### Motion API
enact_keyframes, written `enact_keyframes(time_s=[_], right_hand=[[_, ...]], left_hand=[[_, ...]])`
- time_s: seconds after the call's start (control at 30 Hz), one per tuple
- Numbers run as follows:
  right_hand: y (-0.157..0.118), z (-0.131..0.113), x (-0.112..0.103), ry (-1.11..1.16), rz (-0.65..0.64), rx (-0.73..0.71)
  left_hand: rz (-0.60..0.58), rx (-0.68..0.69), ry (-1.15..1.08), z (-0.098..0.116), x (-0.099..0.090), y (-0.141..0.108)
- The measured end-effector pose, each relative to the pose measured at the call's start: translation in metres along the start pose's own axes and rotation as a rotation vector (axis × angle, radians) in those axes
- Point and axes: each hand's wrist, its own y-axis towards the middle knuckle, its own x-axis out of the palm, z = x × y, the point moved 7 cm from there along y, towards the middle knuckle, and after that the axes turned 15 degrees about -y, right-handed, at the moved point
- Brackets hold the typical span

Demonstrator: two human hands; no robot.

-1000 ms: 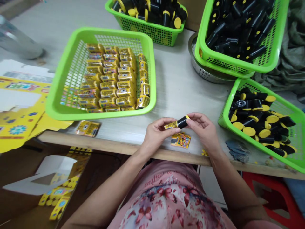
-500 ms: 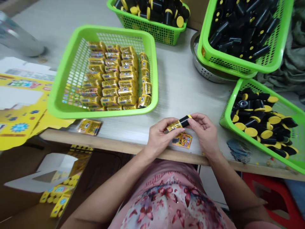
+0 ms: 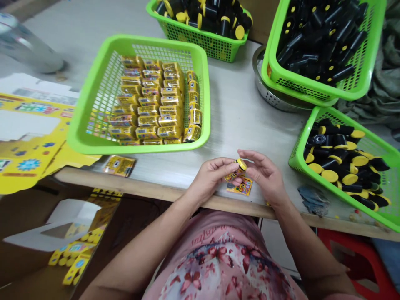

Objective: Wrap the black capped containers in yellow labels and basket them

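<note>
My left hand (image 3: pixel 215 175) grips a small tube (image 3: pixel 236 170) wrapped in a yellow printed sleeve, its yellow cap end pointing up and right. Close beside the cap, my right hand (image 3: pixel 265 177) has its fingers apart; whether its thumb touches the tube is unclear. Below the hands, flat yellow printed sleeves (image 3: pixel 244 186) lie by the table's front edge. A green basket (image 3: pixel 75 129) at the left holds rows of wrapped yellow tubes (image 3: pixel 168 109). At the right, another green basket (image 3: pixel 346 196) holds black tubes with yellow caps (image 3: pixel 350 179).
Two more green baskets of black pieces stand at the back (image 3: pixel 215 50) and back right (image 3: pixel 356 92), the latter over a metal colander (image 3: pixel 278 100). More sleeves (image 3: pixel 119 166) lie left. Yellow card sheets (image 3: pixel 31 146), a bottle (image 3: pixel 29 48) and a blue scrap (image 3: pixel 313 200) are around.
The sleeve now covers most of the black tube, which has tipped more upright in my left hand. My right fingers have come off its capped end and spread.
</note>
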Motion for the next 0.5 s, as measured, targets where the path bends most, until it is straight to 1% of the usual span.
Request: enact_keyframes(time_s=[0.07, 0.17, 0.27, 0.37, 0.43, 0.47, 0.5], right_hand=[[-0.001, 0.001, 0.002, 0.042, -0.037, 0.027], [-0.001, 0.005, 0.000, 0.082, -0.015, 0.084], [0.000, 0.007, 0.000, 0.138, -0.023, 0.137], [0.001, 0.011, -0.001, 0.141, 0.007, 0.174], [0.002, 0.015, -0.004, 0.099, 0.072, 0.205], [0.002, 0.017, -0.006, 0.069, 0.106, 0.222], [0.002, 0.019, -0.007, 0.041, 0.133, 0.237]], left_hand=[[-0.039, -0.038, -0.001, -0.001, 0.003, -0.001], [-0.088, -0.060, 0.015, 0.000, 0.005, -0.004], [-0.082, -0.036, 0.038, 0.000, 0.004, -0.005], [-0.023, 0.103, 0.122, 0.005, -0.001, -0.006], [0.016, 0.234, 0.222, 0.009, -0.001, -0.007], [0.023, 0.277, 0.273, 0.010, -0.001, -0.008], [0.018, 0.291, 0.311, 0.008, 0.001, -0.008]])
